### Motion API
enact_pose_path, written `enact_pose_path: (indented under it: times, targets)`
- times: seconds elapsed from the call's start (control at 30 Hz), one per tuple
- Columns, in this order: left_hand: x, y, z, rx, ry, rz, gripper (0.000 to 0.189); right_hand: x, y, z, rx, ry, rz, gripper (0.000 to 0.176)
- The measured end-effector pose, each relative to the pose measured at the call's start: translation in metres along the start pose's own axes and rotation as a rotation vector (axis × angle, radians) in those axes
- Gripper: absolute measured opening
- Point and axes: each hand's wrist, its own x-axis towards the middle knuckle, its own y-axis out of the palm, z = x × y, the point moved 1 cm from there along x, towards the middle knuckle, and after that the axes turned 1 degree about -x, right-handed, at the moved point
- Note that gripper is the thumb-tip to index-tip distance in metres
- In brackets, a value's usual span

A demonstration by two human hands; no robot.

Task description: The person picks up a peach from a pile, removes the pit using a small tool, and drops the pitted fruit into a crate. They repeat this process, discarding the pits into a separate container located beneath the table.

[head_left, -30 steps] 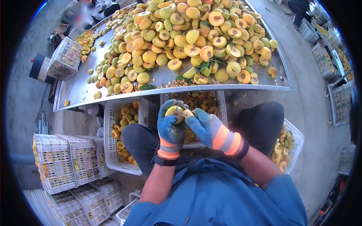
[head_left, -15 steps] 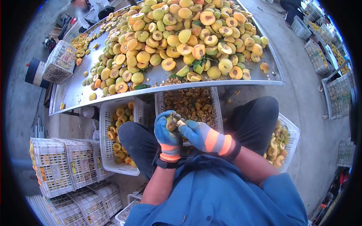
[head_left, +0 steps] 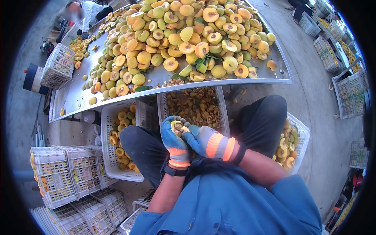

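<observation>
My left hand (head_left: 171,136), in a blue, grey and orange glove, is closed around a yellow-green peach (head_left: 176,125) above my lap. Against that peach press the bent fingers of my gloved right hand (head_left: 201,140); whatever lies between them is hidden. Ahead, a large heap of whole and halved peaches (head_left: 187,34) covers much of a metal table (head_left: 274,74). Under the table's near edge, between my knees, stands a white crate (head_left: 224,113) with brownish scraps and pits.
A crate of peach halves (head_left: 107,147) stands by my left knee, another crate (head_left: 302,145) by my right. Stacked crates (head_left: 55,176) are at lower left. A person (head_left: 91,13) works at the table's far left; a tilted crate (head_left: 60,64) rests on its left end.
Both hands have drawn closer together round the peach, the right fingers now nearer the left palm. The view has shifted slightly. The person at far left leans further over the table.
</observation>
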Motion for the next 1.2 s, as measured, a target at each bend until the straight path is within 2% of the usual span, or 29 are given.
enact_pose_path:
  times: [0.1,0.2,0.3,0.4,0.5,0.6,0.7,0.73,0.8,0.9,1.0,1.07,1.1,1.17,1.2]
  targets:
    - [0.0,-0.009,0.007,0.084,0.089,0.064,0.017,0.001,0.01,-0.006,0.202,0.111,-0.032,0.029]
    - [0.001,-0.007,0.009,0.288,0.194,0.066,0.014,-0.001,0.024,-0.019,0.126,-0.063,-0.106,0.028]
    - [0.004,-0.01,0.012,0.231,0.154,0.021,0.013,-0.001,0.018,-0.002,-0.218,-0.069,-0.107,0.026]
    - [-0.003,-0.008,0.017,0.566,0.381,-0.004,0.014,0.0,0.029,-0.018,0.032,-0.185,-0.143,0.037]
    - [-0.009,0.005,0.013,0.303,0.299,-0.081,0.021,0.0,0.039,-0.016,0.266,-0.033,-0.208,0.026]
    - [-0.008,0.007,0.017,0.179,0.245,-0.12,0.026,0.0,0.047,-0.023,-0.184,-0.121,-0.165,0.027]
    - [-0.009,0.0,0.022,0.083,0.254,-0.056,0.025,-0.002,0.04,-0.021,0.182,0.01,-0.049,0.036]
    - [-0.009,-0.005,0.018,0.178,0.242,-0.003,0.025,-0.004,0.037,-0.018,0.282,0.044,-0.032,0.039]
    - [-0.005,-0.008,0.008,0.356,0.224,0.105,0.024,-0.004,0.025,-0.012,0.395,0.066,-0.053,0.035]
    - [-0.004,-0.007,0.006,0.361,0.195,0.127,0.029,-0.005,0.025,-0.016,0.443,0.074,-0.035,0.03]
    - [0.001,-0.005,0.0,-0.151,-0.209,-0.003,0.035,-0.005,0.027,-0.021,0.49,0.174,0.041,0.035]
    - [0.004,-0.008,0.006,-0.088,-0.194,-0.022,0.038,-0.004,0.035,-0.028,-0.075,-0.149,-0.023,0.036]
    - [0.007,-0.01,0.01,-0.059,-0.183,-0.028,0.039,-0.007,0.039,-0.03,0.186,-0.023,0.005,0.036]
    - [0.004,-0.014,0.009,-0.041,-0.131,0.114,0.033,-0.005,0.024,-0.017,0.742,0.238,-0.045,0.04]
    - [0.0,-0.012,0.003,0.0,-0.074,0.193,0.03,-0.004,0.013,-0.014,1.003,0.488,0.099,0.041]
